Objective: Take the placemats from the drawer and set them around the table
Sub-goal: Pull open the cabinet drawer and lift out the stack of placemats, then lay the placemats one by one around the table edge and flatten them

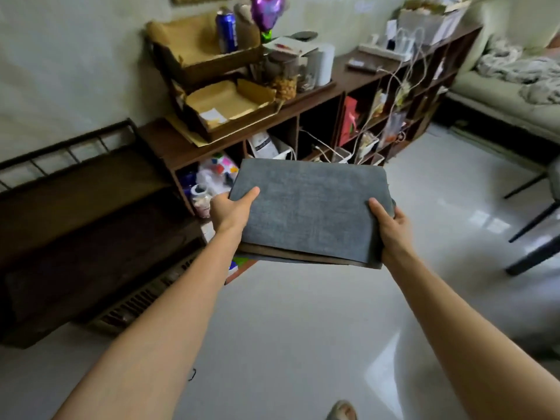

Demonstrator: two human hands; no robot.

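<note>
A stack of grey fabric placemats (309, 207) is held flat in the air in front of me, above the pale floor. My left hand (231, 212) grips the stack's left edge, thumb on top and fingers hidden underneath. At the right edge my right hand (391, 225) grips the same way, thumb lying on the top mat. The lower mats show as brownish edges along the near side. No drawer and no tabletop are in view.
A dark wooden cubby shelf (342, 83) full of boxes, cables and jars runs along the wall behind the mats. A dark low bench (91, 207) stands at left. Black chair legs (536, 219) are at right, a pale sofa (509, 95) at far right. Glossy floor (303, 328) lies below.
</note>
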